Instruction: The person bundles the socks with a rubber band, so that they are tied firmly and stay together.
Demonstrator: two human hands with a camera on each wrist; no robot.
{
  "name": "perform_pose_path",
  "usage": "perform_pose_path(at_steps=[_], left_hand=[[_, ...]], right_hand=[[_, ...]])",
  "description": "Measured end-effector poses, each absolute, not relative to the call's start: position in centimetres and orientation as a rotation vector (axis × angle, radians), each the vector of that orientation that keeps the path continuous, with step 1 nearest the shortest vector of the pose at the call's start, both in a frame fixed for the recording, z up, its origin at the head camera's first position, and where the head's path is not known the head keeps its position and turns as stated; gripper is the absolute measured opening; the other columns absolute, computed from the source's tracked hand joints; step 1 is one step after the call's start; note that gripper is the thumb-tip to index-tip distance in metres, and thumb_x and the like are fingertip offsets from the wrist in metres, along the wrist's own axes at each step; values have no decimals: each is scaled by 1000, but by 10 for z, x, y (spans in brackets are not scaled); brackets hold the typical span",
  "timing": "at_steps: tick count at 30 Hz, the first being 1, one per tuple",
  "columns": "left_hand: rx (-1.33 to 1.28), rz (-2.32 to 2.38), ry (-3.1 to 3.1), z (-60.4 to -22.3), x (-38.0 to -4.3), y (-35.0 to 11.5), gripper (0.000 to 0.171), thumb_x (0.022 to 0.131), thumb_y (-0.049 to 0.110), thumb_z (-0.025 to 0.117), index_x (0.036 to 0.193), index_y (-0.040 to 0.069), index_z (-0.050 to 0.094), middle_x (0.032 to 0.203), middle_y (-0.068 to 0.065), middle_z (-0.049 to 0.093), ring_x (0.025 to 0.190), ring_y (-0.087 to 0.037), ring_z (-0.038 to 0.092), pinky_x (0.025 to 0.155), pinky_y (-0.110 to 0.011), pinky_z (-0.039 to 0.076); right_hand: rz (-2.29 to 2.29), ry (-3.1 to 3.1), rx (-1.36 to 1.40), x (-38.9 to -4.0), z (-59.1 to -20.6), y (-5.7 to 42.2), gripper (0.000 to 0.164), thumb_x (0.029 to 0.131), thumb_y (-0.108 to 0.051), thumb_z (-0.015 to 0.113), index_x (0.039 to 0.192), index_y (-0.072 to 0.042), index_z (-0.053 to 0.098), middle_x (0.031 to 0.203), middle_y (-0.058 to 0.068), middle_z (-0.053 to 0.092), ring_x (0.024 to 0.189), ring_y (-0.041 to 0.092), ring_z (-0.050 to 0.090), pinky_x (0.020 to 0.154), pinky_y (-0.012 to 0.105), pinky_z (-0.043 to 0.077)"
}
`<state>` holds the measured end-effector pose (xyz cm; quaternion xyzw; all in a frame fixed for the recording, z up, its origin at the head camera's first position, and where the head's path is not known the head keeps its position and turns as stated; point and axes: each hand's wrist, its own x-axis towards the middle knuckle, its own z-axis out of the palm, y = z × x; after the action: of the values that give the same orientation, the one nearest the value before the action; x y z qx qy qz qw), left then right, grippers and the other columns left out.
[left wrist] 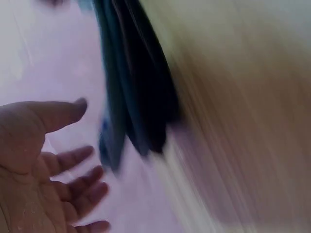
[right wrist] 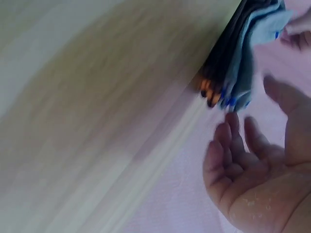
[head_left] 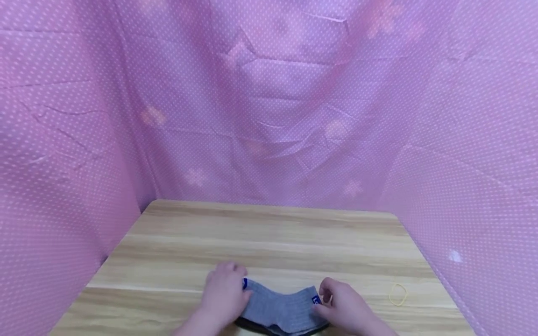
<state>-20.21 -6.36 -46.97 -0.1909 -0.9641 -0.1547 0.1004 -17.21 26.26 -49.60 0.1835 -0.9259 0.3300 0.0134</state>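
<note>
A stack of socks lies on the wooden table near its front edge, with a grey ribbed sock point(head_left: 281, 308) on top and darker layers beneath. Blue label patches mark the grey sock's two raised ends. Beside the left end is my left hand point(head_left: 224, 294), its fingers spread apart from the fabric in the left wrist view. My right hand point(head_left: 346, 305) is at the other end, fingers loosely bent, fingertips close to the labelled edge. Seen from the right wrist, the dark socks point(right wrist: 226, 58) show orange at their ends below the grey ones.
A thin yellow rubber band point(head_left: 397, 295) lies on the table point(head_left: 269, 233) to the right of my right hand. Pink dotted cloth point(head_left: 273, 116) hangs around the back and both sides of the table.
</note>
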Motion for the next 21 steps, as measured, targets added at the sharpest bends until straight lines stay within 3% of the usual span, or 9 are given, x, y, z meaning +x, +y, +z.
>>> perform_pose_path(at_steps=[4,7,14,21], left_hand=[[-862,-643,-2839,-471,-191,-34,13,83,25,86,84,24,73,84,12,62,79,-11,60,70,-37,51],[-947,-708,-2914,-482,-187,-19,21,84,25,86,73,29,69,74,19,56,70,-2,55,62,-29,48],[-1003,-585,-3046,-509,-184,-8,31,82,25,88,66,26,61,65,16,53,62,-3,52,53,-30,44],[-986,-669,-3090,-499,-183,-5,29,84,29,87,69,27,62,67,18,52,64,-2,51,57,-30,43]], right_hand=[[895,-2857,574,-175,-495,252,29,86,-24,87,85,-21,58,75,-13,51,63,-1,45,58,25,41],[859,-2900,580,-177,-499,251,29,86,-20,87,83,-21,58,71,-15,47,63,0,43,57,26,39],[905,-2965,582,-178,-507,259,30,88,-19,86,86,-19,57,68,-15,49,58,0,44,53,26,39],[872,-2991,492,-176,-499,258,35,84,-23,89,90,-17,55,68,-14,54,58,2,48,52,27,41]])
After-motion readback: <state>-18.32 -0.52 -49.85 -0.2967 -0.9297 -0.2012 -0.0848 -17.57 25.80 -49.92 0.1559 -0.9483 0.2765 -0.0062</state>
